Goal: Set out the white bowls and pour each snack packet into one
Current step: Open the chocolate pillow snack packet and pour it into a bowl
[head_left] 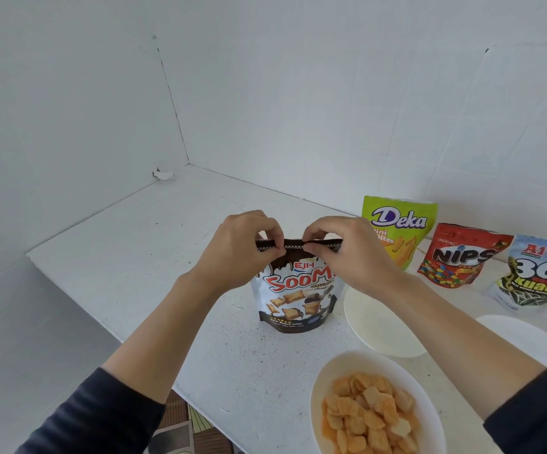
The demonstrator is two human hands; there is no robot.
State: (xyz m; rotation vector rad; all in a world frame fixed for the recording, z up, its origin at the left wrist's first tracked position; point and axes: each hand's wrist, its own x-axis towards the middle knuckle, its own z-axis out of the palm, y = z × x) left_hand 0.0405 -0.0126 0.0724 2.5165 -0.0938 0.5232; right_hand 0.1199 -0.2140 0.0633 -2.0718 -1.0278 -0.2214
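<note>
Left of the frame's centre, the left hand [239, 247] pinched the dark top strip of the upright brown-and-white snack pouch [295, 299], thumb and fingers curled over the seal. The pouch stood in the middle of the frame on the white counter [118, 257], its top apparently sealed. Just right of centre, the right hand [347, 253] pinched the same strip close to the left one, leaving a short stretch of seal between them.

The step in hand looked like tearing the pouch open. It would go best with both pinches kept tight and near each other, the tear started at the edge notch if there was one, and the pouch held upright so nothing spilled.

To the lower right of the pouch, an empty white bowl [364, 326] lay partly under the right forearm, the likely place for this pour. At the bottom of the frame a filled bowl [318, 388] held orange snack pieces [367, 411]. Further right stood a green packet [400, 221], a red packet [462, 257] and a blue-topped packet [540, 273], with a second empty bowl [521, 335] at the right edge.
</note>
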